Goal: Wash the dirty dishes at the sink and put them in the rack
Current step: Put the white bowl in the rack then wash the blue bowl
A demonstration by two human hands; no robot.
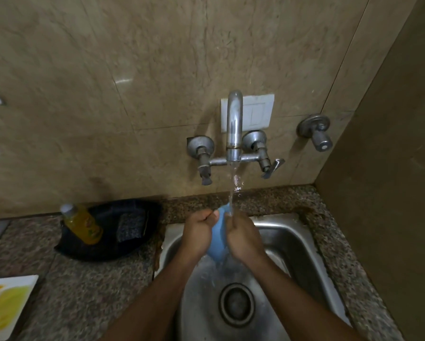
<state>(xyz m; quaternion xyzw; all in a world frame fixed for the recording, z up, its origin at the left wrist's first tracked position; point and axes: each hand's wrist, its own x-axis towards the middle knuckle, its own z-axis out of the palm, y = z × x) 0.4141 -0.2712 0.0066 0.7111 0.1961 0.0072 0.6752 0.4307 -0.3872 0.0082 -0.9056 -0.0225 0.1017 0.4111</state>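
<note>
A light blue bowl (218,238) is held on edge over the steel sink (302,244), under water running from the wall tap (234,126). My left hand (198,233) grips its left side with curled fingers. My right hand (243,238) grips its right side, and the stream lands on the rim near its fingers. Most of the bowl is hidden between the two hands. The sink drain (236,304) lies below the hands.
A black tray (108,249) on the granite counter left of the sink holds a yellow soap bottle (83,223) and a dark scrub pad (130,226). A white square plate (5,305) with yellow and orange smears lies at the lower left. A wall rises at the right.
</note>
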